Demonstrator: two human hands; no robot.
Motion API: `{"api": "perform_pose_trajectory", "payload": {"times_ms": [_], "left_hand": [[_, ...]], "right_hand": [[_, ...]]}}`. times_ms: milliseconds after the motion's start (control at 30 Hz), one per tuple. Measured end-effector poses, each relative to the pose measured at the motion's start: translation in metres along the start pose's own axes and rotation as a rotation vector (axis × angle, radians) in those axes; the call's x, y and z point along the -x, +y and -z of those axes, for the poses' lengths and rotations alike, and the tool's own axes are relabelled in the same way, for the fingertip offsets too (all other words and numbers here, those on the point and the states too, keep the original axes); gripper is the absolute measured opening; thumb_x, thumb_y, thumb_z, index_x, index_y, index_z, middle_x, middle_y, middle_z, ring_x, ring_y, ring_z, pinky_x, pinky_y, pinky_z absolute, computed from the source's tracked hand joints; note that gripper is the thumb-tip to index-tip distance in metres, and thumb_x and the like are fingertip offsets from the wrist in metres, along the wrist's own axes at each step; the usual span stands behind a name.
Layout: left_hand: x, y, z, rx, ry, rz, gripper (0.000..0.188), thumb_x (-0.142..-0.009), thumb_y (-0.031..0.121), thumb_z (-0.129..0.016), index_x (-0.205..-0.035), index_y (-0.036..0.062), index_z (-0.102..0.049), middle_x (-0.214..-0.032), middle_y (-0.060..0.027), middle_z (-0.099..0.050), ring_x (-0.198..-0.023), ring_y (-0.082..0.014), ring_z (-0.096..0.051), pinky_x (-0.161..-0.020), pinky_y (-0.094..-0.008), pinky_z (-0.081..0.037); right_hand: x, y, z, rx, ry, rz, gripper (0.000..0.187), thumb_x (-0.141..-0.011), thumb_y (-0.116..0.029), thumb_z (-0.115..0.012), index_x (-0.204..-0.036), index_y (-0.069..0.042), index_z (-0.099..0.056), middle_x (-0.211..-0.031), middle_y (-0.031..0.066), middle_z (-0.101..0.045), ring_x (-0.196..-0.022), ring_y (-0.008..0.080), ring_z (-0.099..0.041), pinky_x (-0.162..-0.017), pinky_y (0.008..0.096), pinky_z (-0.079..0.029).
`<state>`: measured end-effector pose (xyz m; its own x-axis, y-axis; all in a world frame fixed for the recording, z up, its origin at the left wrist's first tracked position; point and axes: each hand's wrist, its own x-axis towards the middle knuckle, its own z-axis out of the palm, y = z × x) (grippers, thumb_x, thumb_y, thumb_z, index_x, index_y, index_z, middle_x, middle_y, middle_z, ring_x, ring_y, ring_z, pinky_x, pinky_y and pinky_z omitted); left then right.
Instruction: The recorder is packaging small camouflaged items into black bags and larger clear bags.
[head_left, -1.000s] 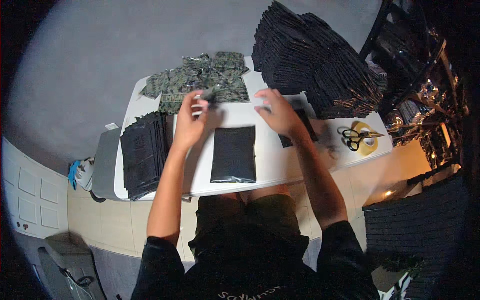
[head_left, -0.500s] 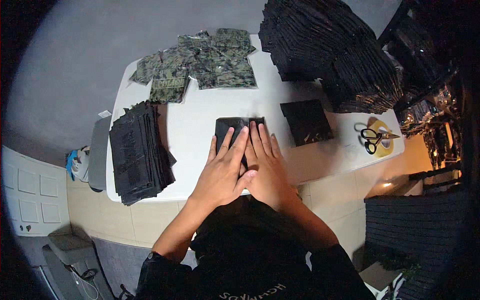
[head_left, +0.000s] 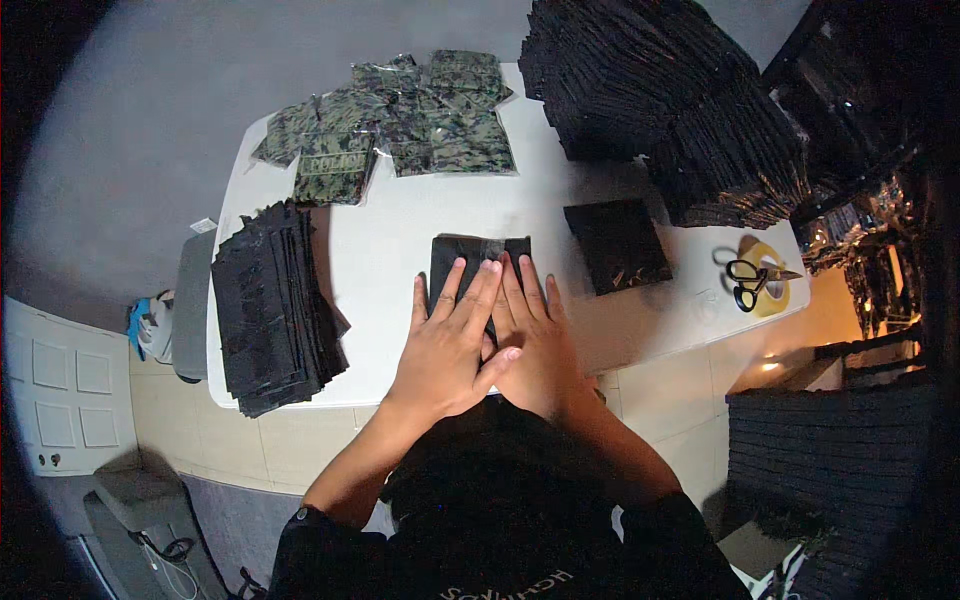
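Both palms rest on a folded black fabric piece [head_left: 453, 250] at the near middle of the white table [head_left: 400, 215]. My left hand [head_left: 447, 350] lies flat with its fingers stretched out and slightly apart. My right hand [head_left: 536, 345] is just as flat beside it, and their thumbs and index fingers meet or overlap. What looks like a strip of clear tape [head_left: 494, 250] shows at the top edge of the piece, above my fingertips. Most of the piece is hidden under my hands. A single flat black piece [head_left: 618, 245] lies to the right, apart from my right hand.
A stack of black pieces [head_left: 272, 315] stands at the left. Camouflage-patterned packs in clear plastic [head_left: 440, 130] lie at the far side. A large black pile [head_left: 670, 110] fills the far right corner. Scissors [head_left: 750, 285] rest on a yellowish tape roll [head_left: 772, 290] near the right edge.
Both hands have slid slightly down toward me over the black piece, baring more of its top edge. The view has shifted a little.
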<state>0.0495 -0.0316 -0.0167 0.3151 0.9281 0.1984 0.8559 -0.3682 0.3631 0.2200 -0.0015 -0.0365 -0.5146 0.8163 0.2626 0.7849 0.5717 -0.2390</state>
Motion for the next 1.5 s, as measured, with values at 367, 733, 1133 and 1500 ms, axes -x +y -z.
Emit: {"api": "perform_pose_trajectory", "payload": {"times_ms": [367,733,1133,1500], "left_hand": [[-0.001,0.002,0.004,-0.017,-0.012,0.031,0.097,-0.105,0.056,-0.059,-0.177,0.0024,-0.022,-0.178,-0.0214,-0.036,-0.167,-0.0499,-0.024,-0.132,-0.0729,-0.014],[0.001,-0.004,-0.002,0.183,0.234,0.262,0.098,-0.105,0.036,-0.068,-0.178,0.0012,-0.012,-0.172,-0.0375,-0.034,-0.162,-0.0530,-0.032,-0.133,-0.0583,-0.026],[-0.045,-0.076,0.002,1.092,0.472,0.589,0.100,-0.096,-0.009,-0.077,-0.175,0.0168,-0.021,-0.127,-0.0196,-0.069,-0.113,-0.0243,-0.070,-0.103,-0.0366,-0.058],[-0.072,-0.071,0.043,1.282,0.531,0.610,0.093,-0.095,-0.016,-0.072,-0.170,0.0164,-0.028,-0.108,-0.0110,-0.071,-0.095,-0.0188,-0.073,-0.084,-0.0321,-0.060]], "right_hand": [[0.002,0.005,-0.003,-0.003,0.040,0.022,0.083,-0.103,-0.043,-0.061,-0.168,0.003,-0.040,-0.175,0.0286,-0.036,-0.165,0.0459,-0.031,-0.132,0.0640,-0.023],[0.019,0.014,0.004,-0.156,0.116,-0.127,0.097,-0.103,-0.044,-0.069,-0.172,0.006,-0.023,-0.170,0.0340,-0.042,-0.161,0.0470,-0.037,-0.133,0.0629,-0.022],[-0.042,0.062,-0.006,-1.007,0.173,-0.324,0.102,-0.094,-0.017,-0.090,-0.172,0.002,-0.028,-0.133,0.0240,-0.073,-0.126,0.0319,-0.071,-0.108,0.0446,-0.056],[-0.101,0.093,0.005,-1.103,0.165,-0.232,0.070,-0.092,-0.017,-0.090,-0.154,-0.005,-0.058,-0.108,0.0173,-0.083,-0.098,0.0209,-0.079,-0.086,0.0351,-0.060]]}}
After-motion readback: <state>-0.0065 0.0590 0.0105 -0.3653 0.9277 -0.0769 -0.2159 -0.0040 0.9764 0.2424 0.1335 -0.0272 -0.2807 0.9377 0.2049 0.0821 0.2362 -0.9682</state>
